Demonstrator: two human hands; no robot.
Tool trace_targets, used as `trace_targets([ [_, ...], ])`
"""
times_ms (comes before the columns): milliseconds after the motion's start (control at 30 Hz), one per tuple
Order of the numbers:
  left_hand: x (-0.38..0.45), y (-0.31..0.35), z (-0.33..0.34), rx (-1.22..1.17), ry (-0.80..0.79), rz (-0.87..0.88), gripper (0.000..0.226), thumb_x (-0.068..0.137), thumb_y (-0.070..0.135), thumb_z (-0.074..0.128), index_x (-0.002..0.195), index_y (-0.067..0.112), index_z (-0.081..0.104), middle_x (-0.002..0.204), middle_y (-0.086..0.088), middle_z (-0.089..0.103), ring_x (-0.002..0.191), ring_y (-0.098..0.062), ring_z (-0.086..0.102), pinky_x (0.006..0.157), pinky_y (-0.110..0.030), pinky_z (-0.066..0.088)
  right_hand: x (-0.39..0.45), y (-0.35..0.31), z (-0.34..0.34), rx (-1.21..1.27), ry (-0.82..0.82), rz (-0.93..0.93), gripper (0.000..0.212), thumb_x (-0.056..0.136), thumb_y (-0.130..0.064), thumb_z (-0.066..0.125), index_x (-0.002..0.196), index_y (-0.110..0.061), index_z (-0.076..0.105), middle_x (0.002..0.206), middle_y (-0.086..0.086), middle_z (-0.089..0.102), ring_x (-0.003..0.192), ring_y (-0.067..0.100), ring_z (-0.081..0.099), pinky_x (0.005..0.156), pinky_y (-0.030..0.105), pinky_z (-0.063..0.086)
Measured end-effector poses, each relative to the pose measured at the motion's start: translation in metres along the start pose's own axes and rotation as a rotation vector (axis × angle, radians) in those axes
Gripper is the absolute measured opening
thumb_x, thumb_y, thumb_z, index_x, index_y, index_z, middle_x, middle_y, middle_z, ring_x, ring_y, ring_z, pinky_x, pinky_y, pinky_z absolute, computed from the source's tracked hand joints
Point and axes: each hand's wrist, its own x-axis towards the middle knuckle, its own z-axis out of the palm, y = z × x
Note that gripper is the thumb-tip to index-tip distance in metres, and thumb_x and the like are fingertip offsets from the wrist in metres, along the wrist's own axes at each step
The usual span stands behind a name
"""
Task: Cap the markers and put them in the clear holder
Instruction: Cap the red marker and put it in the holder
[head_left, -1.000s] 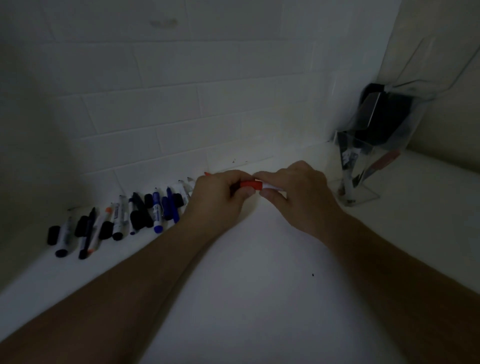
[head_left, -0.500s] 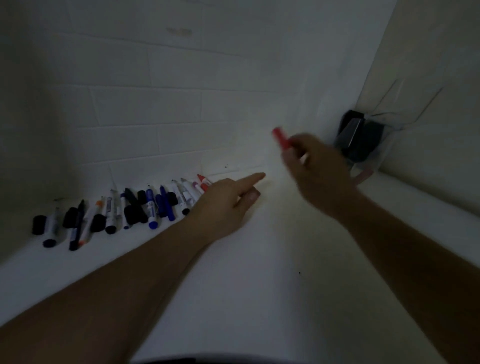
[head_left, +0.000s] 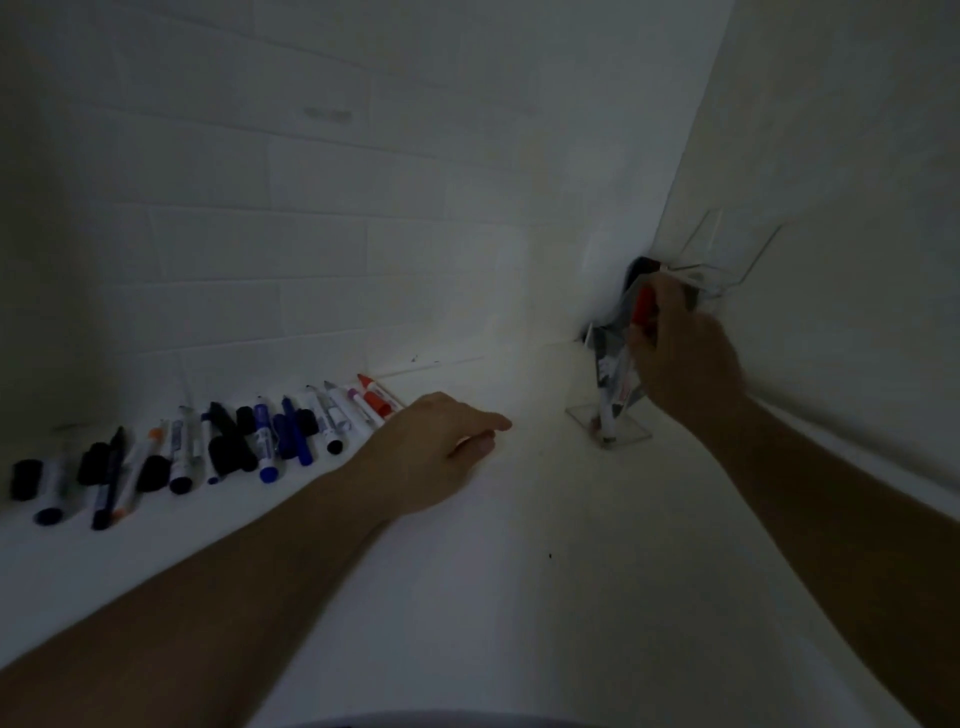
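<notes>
My right hand (head_left: 685, 358) grips a red-capped marker (head_left: 644, 310) and holds it inside the clear holder (head_left: 618, 434) in the far right corner. The marker stands nearly upright, red cap on top, among other markers in the holder. My left hand (head_left: 441, 447) hovers low over the white counter with relaxed fingers pointing right, holding nothing. A row of markers and loose caps (head_left: 249, 441) lies along the wall at the left; black, blue, purple and red ones are among them. An uncapped red marker (head_left: 375, 397) lies closest to my left hand.
The white counter (head_left: 519, 597) meets a white tiled wall (head_left: 311, 260) at the back and a plain wall on the right. A dark object (head_left: 641, 270) sits behind the holder in the corner.
My right hand carried the red-capped marker from mid-air to the right and lowered it into the clear holder. My left hand let go of the marker earlier and stays low over the counter.
</notes>
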Motion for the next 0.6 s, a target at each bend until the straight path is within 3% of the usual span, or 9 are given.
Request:
trace_targets([
  [67, -0.001, -0.001, 0.001, 0.012, -0.013, -0.004, 0.036, 0.099, 0.035, 0.046, 0.131, 0.031, 0.062, 0.121, 0.006, 0.070, 0.108, -0.016, 0.060, 0.098, -0.038, 0.046, -0.005, 0.004, 0.007, -0.146, -0.022, -0.016, 0.029, 0.104, -0.038, 0.042, 0.131, -0.026, 0.042, 0.101, 0.027, 0.061, 0.075, 0.034, 0.053, 0.063, 0.035, 0.038],
  [133, -0.002, -0.001, 0.001, 0.011, -0.007, 0.000, 0.035, 0.098, 0.033, 0.048, 0.130, 0.030, 0.063, 0.118, 0.005, 0.071, 0.107, -0.017, 0.061, 0.097, -0.038, 0.047, -0.009, 0.008, 0.012, -0.175, -0.034, -0.070, 0.028, 0.106, -0.035, 0.036, 0.125, -0.025, 0.052, 0.099, 0.024, 0.063, 0.076, 0.032, 0.049, 0.064, 0.035, 0.038],
  [367, -0.002, -0.001, 0.003, 0.004, 0.024, 0.057, 0.030, 0.095, 0.024, 0.057, 0.122, 0.026, 0.070, 0.115, 0.006, 0.073, 0.103, -0.015, 0.064, 0.095, -0.022, 0.040, -0.015, 0.010, 0.016, -0.083, -0.042, -0.139, 0.033, 0.102, -0.016, 0.045, 0.131, -0.017, 0.061, 0.114, 0.015, 0.067, 0.101, 0.038, 0.058, 0.084, 0.046, 0.051],
  [533, -0.001, -0.010, -0.015, -0.001, 0.076, 0.031, 0.022, 0.090, 0.021, 0.065, 0.108, 0.027, 0.077, 0.100, 0.009, 0.075, 0.092, -0.009, 0.063, 0.088, -0.025, 0.047, -0.023, -0.012, 0.018, 0.041, 0.201, -0.203, 0.030, 0.099, -0.021, 0.052, 0.126, -0.015, 0.063, 0.110, 0.013, 0.057, 0.095, 0.031, 0.055, 0.077, 0.037, 0.050],
  [600, -0.002, -0.019, -0.033, 0.033, 0.171, -0.089, 0.023, 0.090, 0.015, 0.067, 0.105, 0.029, 0.077, 0.095, 0.009, 0.074, 0.091, -0.012, 0.061, 0.079, -0.022, 0.042, -0.030, -0.035, 0.027, 0.198, 0.127, -0.223, 0.029, 0.095, -0.023, 0.050, 0.121, -0.024, 0.062, 0.108, 0.003, 0.054, 0.095, 0.021, 0.054, 0.084, 0.043, 0.053],
])
